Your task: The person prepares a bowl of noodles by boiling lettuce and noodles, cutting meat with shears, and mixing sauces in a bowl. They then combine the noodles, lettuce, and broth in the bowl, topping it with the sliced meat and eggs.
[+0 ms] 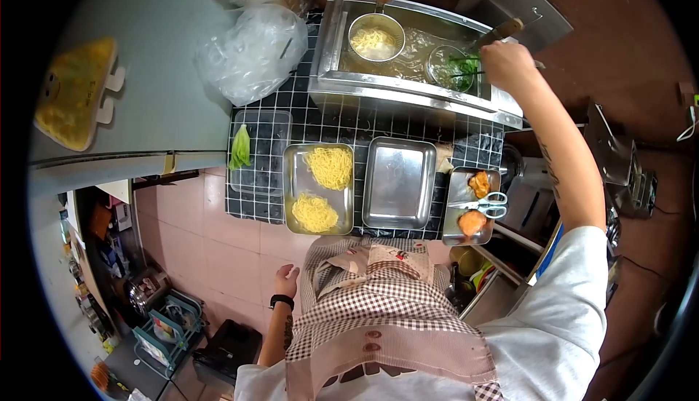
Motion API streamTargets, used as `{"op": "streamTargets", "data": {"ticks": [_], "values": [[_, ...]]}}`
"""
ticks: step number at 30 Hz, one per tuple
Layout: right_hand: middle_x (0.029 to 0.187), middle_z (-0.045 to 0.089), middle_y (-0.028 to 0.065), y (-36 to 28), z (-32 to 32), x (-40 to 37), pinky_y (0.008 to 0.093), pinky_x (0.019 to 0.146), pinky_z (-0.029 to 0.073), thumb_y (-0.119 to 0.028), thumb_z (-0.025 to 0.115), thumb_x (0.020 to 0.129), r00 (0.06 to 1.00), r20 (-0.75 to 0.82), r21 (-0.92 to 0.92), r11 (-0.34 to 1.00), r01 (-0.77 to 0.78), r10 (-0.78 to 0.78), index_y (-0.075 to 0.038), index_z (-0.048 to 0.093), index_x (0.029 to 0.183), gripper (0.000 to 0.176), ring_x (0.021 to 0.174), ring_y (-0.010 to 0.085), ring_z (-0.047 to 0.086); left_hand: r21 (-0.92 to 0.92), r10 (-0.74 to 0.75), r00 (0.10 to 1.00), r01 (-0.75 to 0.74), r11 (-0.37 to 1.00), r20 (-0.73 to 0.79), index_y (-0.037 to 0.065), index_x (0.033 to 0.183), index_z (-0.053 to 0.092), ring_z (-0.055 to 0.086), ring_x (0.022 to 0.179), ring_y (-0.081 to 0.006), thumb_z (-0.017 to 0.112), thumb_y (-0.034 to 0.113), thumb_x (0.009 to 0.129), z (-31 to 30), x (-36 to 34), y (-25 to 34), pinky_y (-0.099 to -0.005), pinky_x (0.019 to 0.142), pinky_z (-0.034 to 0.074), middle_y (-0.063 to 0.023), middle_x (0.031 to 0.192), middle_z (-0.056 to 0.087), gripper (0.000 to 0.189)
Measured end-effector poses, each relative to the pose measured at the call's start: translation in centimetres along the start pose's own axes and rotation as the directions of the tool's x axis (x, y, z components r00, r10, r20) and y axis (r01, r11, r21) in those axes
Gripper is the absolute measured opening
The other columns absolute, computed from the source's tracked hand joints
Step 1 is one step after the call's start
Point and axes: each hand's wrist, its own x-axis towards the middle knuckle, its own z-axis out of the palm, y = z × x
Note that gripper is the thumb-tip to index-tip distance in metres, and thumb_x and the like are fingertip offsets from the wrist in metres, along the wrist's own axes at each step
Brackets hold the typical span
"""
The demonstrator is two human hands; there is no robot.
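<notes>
My right hand (507,63) is closed on a pair of dark chopsticks (464,58) above the right end of a steel boiling vat (408,83). The chopstick tips reach into leafy greens (463,75) in a round strainer (435,73) sunk in the water. Close by my hand is a wooden strainer handle (502,30). Left of it, a second strainer (378,17) holds pale noodles (373,41). My left hand (286,281) hangs low beside the apron, fingers loosely apart, holding nothing.
On the checked counter are a tray (288,219) with two noodle portions, a steel tray (400,183), a small tray (466,239) with scissors (492,205) and orange-brown food pieces, and a clear container (270,161) with a green leaf. Plastic bags (255,52) lie left of the vat.
</notes>
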Motion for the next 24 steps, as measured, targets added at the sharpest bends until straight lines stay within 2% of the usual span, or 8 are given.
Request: {"op": "streamTargets", "data": {"ticks": [4, 8, 10, 14, 17, 20, 23, 24], "values": [[0.099, 0.074, 0.0132, -1.4, 2.3, 1.7, 0.0361, 0.074, 0.059, -0.009, 0.058, 0.085, 0.995, 0.055, 0.043, 0.996, 0.081, -0.084, -0.006, 0.074, 0.091, 0.018, 0.090, 0.0283, 0.073, -0.005, 0.033, 0.999, -0.033, 0.999, -0.018, 0.002, 0.110, 0.069, 0.063, 0.104, -0.0306, 0.073, 0.028, 0.084, -0.2, 0.3, 0.3, -0.0406, 0.089, 0.051, -0.0188, 0.110, 0.066, 0.037], [0.099, 0.074, 0.0131, -1.3, -1.1, -0.4, 0.0364, 0.074, 0.058, -0.009, 0.058, 0.085, 1.000, -0.006, 0.006, 1.000, 0.025, -0.025, -0.006, 0.074, 0.090, 0.017, 0.090, 0.0274, 0.073, -0.017, 0.036, 0.999, -0.036, 0.999, -0.025, 0.002, 0.110, 0.070, 0.064, 0.103, -0.0309, 0.073, 0.028, 0.085, -0.2, 0.5, 0.3, -0.0405, 0.088, 0.051, -0.0185, 0.109, 0.067, 0.036], [0.098, 0.074, 0.0124, -0.6, -3.3, -1.4, 0.0375, 0.074, 0.058, -0.012, 0.059, 0.085, 1.000, -0.004, -0.030, 0.999, 0.023, -0.023, -0.007, 0.075, 0.091, 0.018, 0.090, 0.0270, 0.073, 0.032, 0.002, 1.000, -0.001, 0.999, -0.011, 0.002, 0.110, 0.070, 0.064, 0.103, -0.0310, 0.072, 0.029, 0.085, -0.5, -0.8, 2.4, -0.0404, 0.088, 0.051, -0.0181, 0.109, 0.068, 0.036], [0.103, 0.074, 0.0101, -1.6, -3.1, 1.2, 0.0382, 0.075, 0.058, -0.013, 0.061, 0.085, 0.994, 0.106, -0.054, 0.998, 0.027, -0.021, -0.009, 0.076, 0.097, 0.020, 0.096, 0.0271, 0.072, 0.092, -0.028, 0.999, 0.026, 0.995, 0.031, 0.002, 0.110, 0.070, 0.064, 0.103, -0.0315, 0.071, 0.030, 0.086, -0.2, -0.6, 2.4, -0.0404, 0.089, 0.051, -0.0176, 0.109, 0.068, 0.037], [0.111, 0.072, 0.0114, -3.6, -1.1, 4.0, 0.0385, 0.080, 0.057, -0.014, 0.062, 0.087, 0.952, 0.297, -0.079, 0.992, 0.100, -0.072, -0.008, 0.075, 0.105, 0.024, 0.102, 0.0282, 0.070, 0.013, -0.010, 0.999, 0.010, 1.000, 0.043, 0.002, 0.112, 0.069, 0.063, 0.105, -0.0313, 0.070, 0.031, 0.087, 0.2, 0.3, 0.9, -0.0409, 0.090, 0.050, -0.0170, 0.112, 0.068, 0.038], [0.100, 0.073, 0.0167, -4.5, 1.6, 4.2, 0.0401, 0.077, 0.058, -0.009, 0.058, 0.082, 0.979, 0.172, 0.038, 0.994, 0.106, -0.111, -0.002, 0.075, 0.092, 0.020, 0.095, 0.0317, 0.071, 0.009, 0.030, 0.999, -0.030, 1.000, 0.018, 0.003, 0.114, 0.068, 0.062, 0.108, -0.0308, 0.070, 0.031, 0.088, -0.1, 0.5, 0.9, -0.0414, 0.092, 0.050, -0.0168, 0.114, 0.067, 0.038], [0.100, 0.073, 0.0171, -3.4, 1.9, 3.8, 0.0413, 0.077, 0.058, -0.008, 0.057, 0.081, 0.981, 0.172, 0.133, 0.989, 0.062, -0.085, -0.001, 0.074, 0.092, 0.021, 0.095, 0.0333, 0.071, -0.008, 0.004, 1.000, -0.004, 1.000, 0.024, 0.003, 0.115, 0.067, 0.061, 0.110, -0.0301, 0.070, 0.030, 0.088, 0.1, 1.0, 0.2, -0.0412, 0.094, 0.049, -0.0168, 0.115, 0.067, 0.039], [0.105, 0.072, 0.0156, -2.7, 1.0, 3.1, 0.0425, 0.081, 0.058, -0.010, 0.056, 0.084, 0.984, 0.169, 0.179, 0.983, 0.026, -0.057, -0.004, 0.074, 0.103, 0.026, 0.098, 0.0332, 0.070, -0.003, 0.001, 1.000, -0.001, 1.000, 0.023, 0.003, 0.115, 0.067, 0.062, 0.109, -0.0302, 0.070, 0.031, 0.088, 0.0, 0.8, 0.4, -0.0412, 0.093, 0.049, -0.0169, 0.115, 0.067, 0.038]]}}
